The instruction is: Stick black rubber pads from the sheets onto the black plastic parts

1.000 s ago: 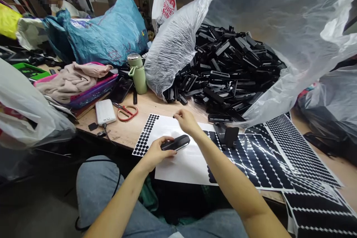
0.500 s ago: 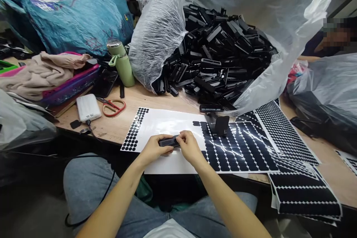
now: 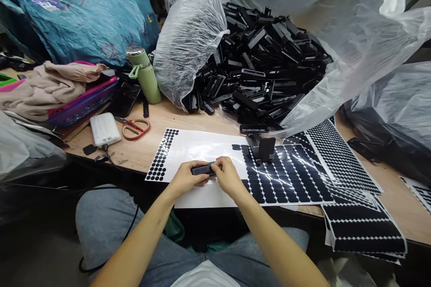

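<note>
My left hand (image 3: 184, 178) grips a small black plastic part (image 3: 202, 170) from its left end, just above a white sticker sheet (image 3: 202, 148) with round black pads. My right hand (image 3: 227, 176) pinches the same part at its right end, fingers pressed together on it. Rows of black pads (image 3: 283, 179) fill the sheet's right half, and a column of them remains at its left edge (image 3: 161, 156). One more black part (image 3: 262, 148) stands on the sheet beyond my right hand.
A clear plastic bag (image 3: 191, 40) spills a big heap of black parts (image 3: 266, 63) across the back of the wooden table (image 3: 141, 150). A green bottle (image 3: 144, 74), red scissors (image 3: 134, 128), a white power bank (image 3: 105, 128), more pad sheets (image 3: 340, 157) lie around.
My right hand came back from the far edge of the sheet and closed on the part held by my left hand. The view has shifted a little.
</note>
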`<state>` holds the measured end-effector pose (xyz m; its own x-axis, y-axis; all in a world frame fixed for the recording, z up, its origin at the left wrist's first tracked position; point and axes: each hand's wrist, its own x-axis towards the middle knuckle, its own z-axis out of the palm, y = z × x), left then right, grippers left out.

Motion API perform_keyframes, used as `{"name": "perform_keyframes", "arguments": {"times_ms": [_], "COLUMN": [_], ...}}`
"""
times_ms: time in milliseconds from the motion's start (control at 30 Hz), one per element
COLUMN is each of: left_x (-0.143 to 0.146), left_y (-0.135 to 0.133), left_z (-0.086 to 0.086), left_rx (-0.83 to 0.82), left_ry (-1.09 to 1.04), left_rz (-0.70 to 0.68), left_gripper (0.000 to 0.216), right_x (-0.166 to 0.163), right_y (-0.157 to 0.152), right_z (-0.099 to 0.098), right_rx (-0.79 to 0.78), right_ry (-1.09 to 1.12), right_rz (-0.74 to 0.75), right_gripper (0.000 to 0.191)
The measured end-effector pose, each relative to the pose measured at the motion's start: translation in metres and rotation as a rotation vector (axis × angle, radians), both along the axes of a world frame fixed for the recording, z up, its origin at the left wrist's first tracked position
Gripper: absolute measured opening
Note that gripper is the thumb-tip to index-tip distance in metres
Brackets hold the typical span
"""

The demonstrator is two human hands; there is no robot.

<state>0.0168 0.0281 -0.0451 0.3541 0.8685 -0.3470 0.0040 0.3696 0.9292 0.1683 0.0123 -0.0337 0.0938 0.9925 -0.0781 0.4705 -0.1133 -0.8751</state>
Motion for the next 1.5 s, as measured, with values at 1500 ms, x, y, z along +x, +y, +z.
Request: {"name": "perform_keyframes", "arguments": {"times_ms": [1500], "left_x": [0.004], "left_y": [0.003], "left_z": [-0.004], "left_rx": [0.228], "left_ry": [0.197], "left_rz": [-0.102], "left_gripper": [0.043], "right_x": [0.008], "right_y": [-0.029], "right_z": [0.008], "right_rx": [-0.003], "right_ry": [0.245], "right_rz": [-0.094], "right_gripper": [0.015]}}
